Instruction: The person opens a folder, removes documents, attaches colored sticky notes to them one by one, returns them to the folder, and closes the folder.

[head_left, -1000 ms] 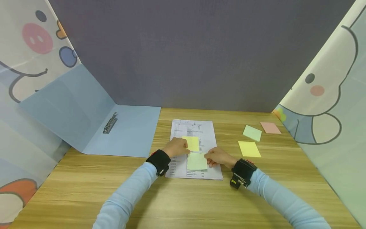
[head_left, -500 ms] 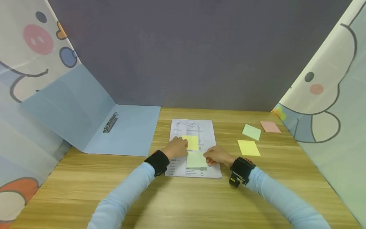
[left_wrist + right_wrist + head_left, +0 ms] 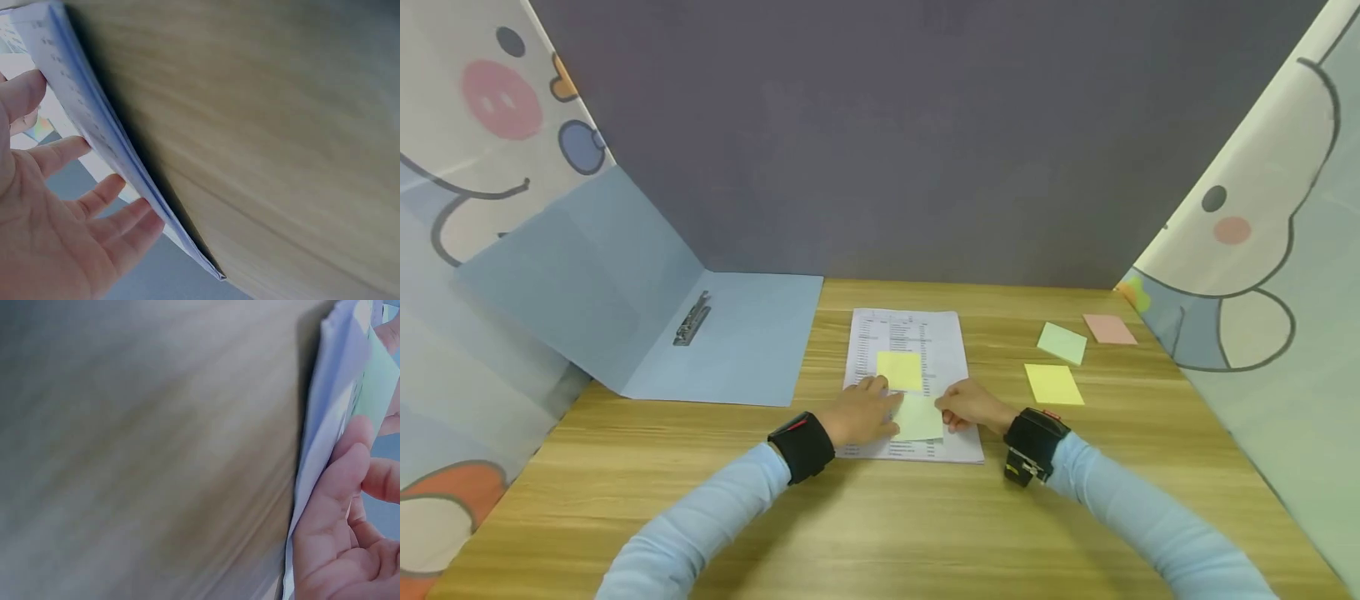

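Observation:
A stack of printed sheets [image 3: 943, 333] lies on the wooden table. A pale green sticky note [image 3: 921, 419] is on its lower middle, below a yellow sticky note [image 3: 899, 370]. My left hand [image 3: 859, 413] rests over the stack's left side with its fingers spread, thumb and fingertips at the green note's left edge; the left wrist view shows the same hand [image 3: 69, 219] with fingers extended along the paper. My right hand [image 3: 972, 404] pinches the green note's right edge between thumb and forefinger. In the right wrist view, the green note [image 3: 381, 378] rises at an angle from the sheets.
An open blue folder [image 3: 752, 333] with a metal clip [image 3: 692, 319] stands at the left, its cover leaning on the side wall. Loose green [image 3: 1062, 343], yellow [image 3: 1054, 385] and pink [image 3: 1109, 329] sticky notes lie at the right. A dark panel [image 3: 880, 142] closes off the back.
My left hand has gone from curled fingers at the green note's upper left corner to spread fingers, a little lower and further left. My right hand has kept its place at the note's right edge.

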`<state>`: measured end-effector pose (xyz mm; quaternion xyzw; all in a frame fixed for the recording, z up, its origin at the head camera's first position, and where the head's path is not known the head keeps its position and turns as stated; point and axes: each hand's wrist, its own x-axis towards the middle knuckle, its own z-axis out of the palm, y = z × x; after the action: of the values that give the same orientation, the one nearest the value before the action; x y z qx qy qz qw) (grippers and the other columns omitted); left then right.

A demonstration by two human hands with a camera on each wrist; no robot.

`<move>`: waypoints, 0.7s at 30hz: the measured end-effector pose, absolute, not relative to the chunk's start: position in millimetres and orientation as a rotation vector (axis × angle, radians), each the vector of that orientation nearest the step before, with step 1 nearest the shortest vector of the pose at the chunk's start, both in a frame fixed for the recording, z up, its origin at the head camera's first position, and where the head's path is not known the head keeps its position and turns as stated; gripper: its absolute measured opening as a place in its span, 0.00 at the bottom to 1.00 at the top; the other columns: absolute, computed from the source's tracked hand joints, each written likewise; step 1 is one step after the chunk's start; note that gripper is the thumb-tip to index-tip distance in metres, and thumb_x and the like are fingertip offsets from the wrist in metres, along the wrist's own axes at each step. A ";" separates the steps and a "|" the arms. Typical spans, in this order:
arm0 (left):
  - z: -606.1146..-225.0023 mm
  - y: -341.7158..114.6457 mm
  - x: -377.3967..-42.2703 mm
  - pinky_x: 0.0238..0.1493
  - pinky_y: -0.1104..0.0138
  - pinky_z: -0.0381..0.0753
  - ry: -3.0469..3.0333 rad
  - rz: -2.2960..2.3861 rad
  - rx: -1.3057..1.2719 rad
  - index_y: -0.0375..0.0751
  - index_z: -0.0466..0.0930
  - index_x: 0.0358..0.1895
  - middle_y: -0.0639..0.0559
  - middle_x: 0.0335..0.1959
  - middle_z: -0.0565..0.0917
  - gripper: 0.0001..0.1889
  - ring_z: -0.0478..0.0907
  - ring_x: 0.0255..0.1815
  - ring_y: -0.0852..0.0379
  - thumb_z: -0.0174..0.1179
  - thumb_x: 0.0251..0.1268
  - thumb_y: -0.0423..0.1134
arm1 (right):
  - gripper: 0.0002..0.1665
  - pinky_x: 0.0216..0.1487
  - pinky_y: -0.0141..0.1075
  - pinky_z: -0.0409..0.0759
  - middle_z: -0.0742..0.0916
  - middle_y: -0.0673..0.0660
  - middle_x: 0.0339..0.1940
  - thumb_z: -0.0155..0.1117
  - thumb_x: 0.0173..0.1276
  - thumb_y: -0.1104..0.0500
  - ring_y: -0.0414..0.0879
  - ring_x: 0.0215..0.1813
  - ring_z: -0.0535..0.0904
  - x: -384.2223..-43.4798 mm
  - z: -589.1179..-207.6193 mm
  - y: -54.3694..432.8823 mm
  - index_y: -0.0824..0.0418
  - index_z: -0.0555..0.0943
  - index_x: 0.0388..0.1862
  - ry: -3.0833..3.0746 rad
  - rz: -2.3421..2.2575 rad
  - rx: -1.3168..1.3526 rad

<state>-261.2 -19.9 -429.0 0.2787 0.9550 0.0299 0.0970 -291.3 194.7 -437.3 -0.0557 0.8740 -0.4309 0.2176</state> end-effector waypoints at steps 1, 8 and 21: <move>-429.1 -19.7 -261.1 0.63 0.54 0.64 2.823 0.101 0.828 0.47 0.60 0.68 0.45 0.62 0.63 0.31 0.59 0.66 0.44 0.50 0.65 0.55 | 0.11 0.21 0.26 0.74 0.78 0.52 0.16 0.55 0.63 0.62 0.39 0.18 0.75 -290.6 -438.0 195.4 0.64 0.75 0.21 2.422 -1.190 -0.152; -434.5 -13.6 -258.2 0.62 0.57 0.66 2.804 0.096 0.860 0.44 0.61 0.68 0.46 0.59 0.65 0.31 0.61 0.65 0.45 0.51 0.65 0.55 | 0.12 0.19 0.28 0.72 0.76 0.52 0.15 0.57 0.62 0.61 0.40 0.17 0.73 -280.1 -433.7 201.8 0.64 0.74 0.20 2.642 -0.946 -0.261; -423.2 -14.5 -267.2 0.38 0.65 0.75 2.842 -0.083 0.878 0.56 0.62 0.67 0.48 0.49 0.68 0.25 0.68 0.44 0.53 0.45 0.69 0.54 | 0.23 0.22 0.31 0.65 0.86 0.57 0.40 0.56 0.62 0.65 0.41 0.22 0.69 -270.5 -434.6 170.9 0.60 0.75 0.58 2.913 -0.265 -0.845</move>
<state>-267.2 -14.5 -423.2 0.2942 0.9518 -0.0277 0.0828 -270.5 170.9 -434.6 -0.2772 0.9556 -0.0869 0.0487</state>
